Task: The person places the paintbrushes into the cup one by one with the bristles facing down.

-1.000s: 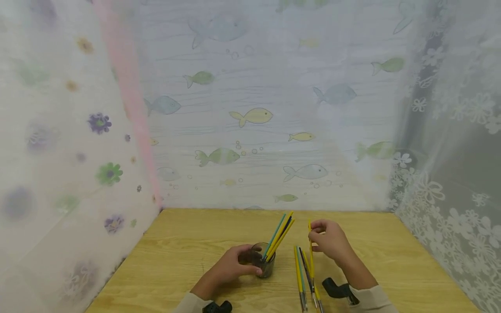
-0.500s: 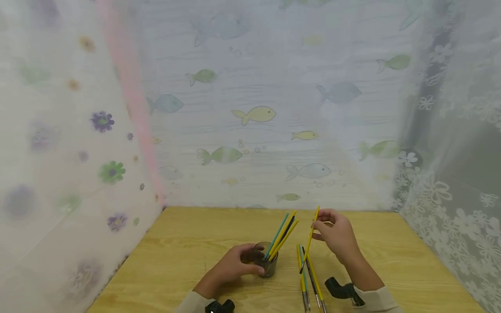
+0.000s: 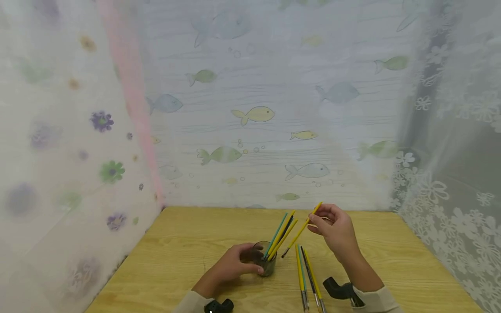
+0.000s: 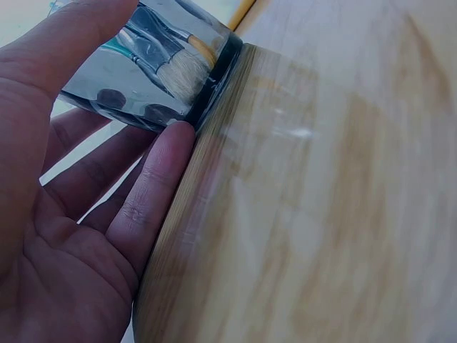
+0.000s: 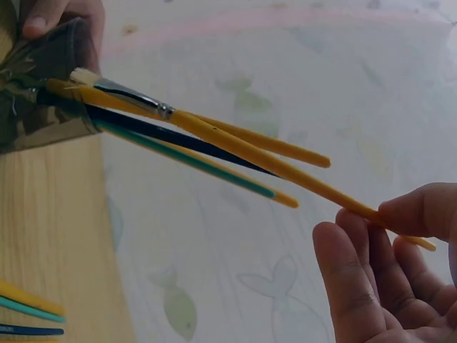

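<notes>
My left hand [image 3: 232,265] holds a see-through dark-tinted cup [image 3: 269,270] upright on the table, with thumb and fingers around its side. Several paintbrushes [image 3: 280,237] with yellow, teal and dark blue handles lean to the right in it; the left wrist view shows their bristles [image 4: 182,77] near the cup's bottom. My right hand [image 3: 337,230] pinches a yellow paintbrush [image 3: 299,234] close to its handle end. This brush slants bristles-down to the left, its tip right of the cup and outside it. In the right wrist view its pale bristles [image 5: 84,77] overlap the cup's mouth.
Several more paintbrushes [image 3: 307,274] lie side by side on the wooden table [image 3: 188,243], below the right hand, handles pointing away. Patterned sheets with fish [image 3: 254,114] and flowers [image 3: 112,172] enclose the table at the back and sides.
The right hand has lifted the yellow paintbrush off the group on the table and tilted it, swinging its bristles left toward the cup. The left hand and cup have stayed put.
</notes>
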### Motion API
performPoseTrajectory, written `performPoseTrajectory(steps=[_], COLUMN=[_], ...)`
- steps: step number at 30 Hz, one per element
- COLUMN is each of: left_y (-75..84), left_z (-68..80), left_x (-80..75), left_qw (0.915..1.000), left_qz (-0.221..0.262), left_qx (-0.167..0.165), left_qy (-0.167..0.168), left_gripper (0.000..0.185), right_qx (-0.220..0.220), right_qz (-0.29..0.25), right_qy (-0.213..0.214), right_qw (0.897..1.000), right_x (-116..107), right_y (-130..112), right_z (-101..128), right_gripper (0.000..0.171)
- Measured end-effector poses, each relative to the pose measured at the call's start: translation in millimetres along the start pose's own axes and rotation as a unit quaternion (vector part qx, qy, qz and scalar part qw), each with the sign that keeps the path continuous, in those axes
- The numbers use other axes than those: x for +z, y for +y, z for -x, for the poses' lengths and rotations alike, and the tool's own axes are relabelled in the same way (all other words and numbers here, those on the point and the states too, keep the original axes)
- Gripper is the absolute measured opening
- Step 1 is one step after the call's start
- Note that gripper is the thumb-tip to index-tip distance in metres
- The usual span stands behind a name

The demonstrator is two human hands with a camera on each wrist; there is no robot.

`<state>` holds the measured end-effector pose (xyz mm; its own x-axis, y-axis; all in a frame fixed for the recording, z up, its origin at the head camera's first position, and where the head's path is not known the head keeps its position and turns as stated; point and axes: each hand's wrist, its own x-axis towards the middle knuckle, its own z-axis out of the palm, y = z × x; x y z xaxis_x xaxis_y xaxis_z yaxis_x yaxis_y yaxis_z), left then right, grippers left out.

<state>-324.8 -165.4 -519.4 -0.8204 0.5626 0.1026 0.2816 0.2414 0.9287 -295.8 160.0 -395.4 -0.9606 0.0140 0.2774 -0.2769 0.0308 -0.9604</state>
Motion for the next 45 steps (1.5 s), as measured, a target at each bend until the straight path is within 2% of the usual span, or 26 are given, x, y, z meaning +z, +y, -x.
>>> performPoseTrajectory(steps=[9,17,28,37,45], left_y=[0.7,3.5,2.1,7.4,5.2], left_z=[-0.2,-0.1,0.7,1.9,1.8], left_x=[0.2,1.0,1.2,2.3,2.5], left_qw=[1.0000,1.0000,1.0000,0.9999,0.9999], left_qz=[0.008,0.006,0.000,-0.006,-0.004], left_qx=[0.001,0.000,-0.002,0.001,0.000], left_qy=[0.003,0.004,0.003,0.009,0.010], left_gripper=[0.058,0.060,0.059,0.062,0.062], right_qx=[-0.027,-0.030,-0.008,0.014,0.029], right_qz=[-0.010,-0.013,0.014,0.012,0.013], right_qy=[-0.008,-0.022,-0.049,-0.057,-0.071], right_qw=[1.000,0.999,0.999,0.998,0.997], right_x=[2.0,8.9,25.1,32.3,35.5], right_y=[-4.9,-2.4,9.6,17.2,22.4], right_z=[2.4,4.4,8.9,9.4,10.4], right_gripper=[0.039,0.038,0.038,0.034,0.036])
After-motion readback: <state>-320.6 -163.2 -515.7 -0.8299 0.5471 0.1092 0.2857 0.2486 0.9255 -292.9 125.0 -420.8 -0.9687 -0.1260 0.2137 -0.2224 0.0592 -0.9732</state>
